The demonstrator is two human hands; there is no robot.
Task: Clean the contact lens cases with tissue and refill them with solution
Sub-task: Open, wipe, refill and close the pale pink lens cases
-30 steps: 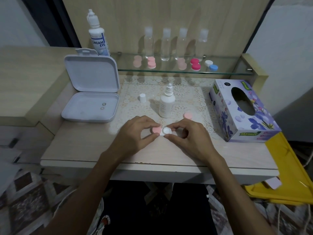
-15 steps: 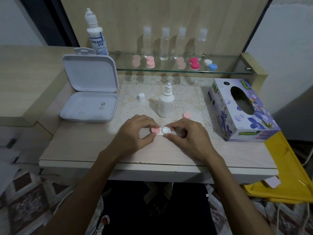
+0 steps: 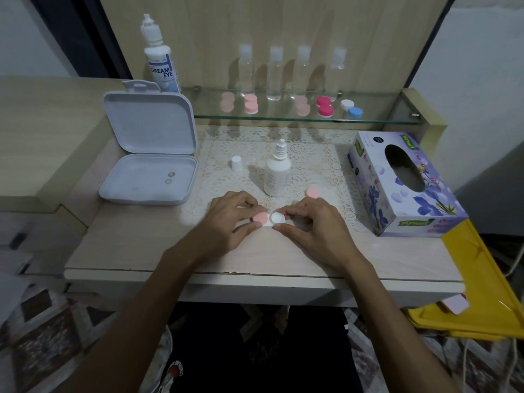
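Observation:
A white contact lens case [image 3: 276, 219] lies on the table near the front of the lace mat. Its left well carries a pink cap [image 3: 260, 217]; its right well is uncapped. My left hand [image 3: 230, 219] pinches the capped side between thumb and fingers. My right hand [image 3: 313, 226] pinches the uncapped side. A loose pink cap [image 3: 313, 192] lies on the mat behind my right hand. A small white solution bottle [image 3: 277, 171] stands uncapped just behind the case, its white cap [image 3: 236, 163] to its left. The tissue box [image 3: 402, 182] lies at the right.
An open white box [image 3: 147, 177] with lenses inside sits at the left. A glass shelf [image 3: 283, 117] at the back carries several lens cases, clear bottles and a large solution bottle [image 3: 161, 61]. A yellow tray [image 3: 482, 282] sits off the table's right edge.

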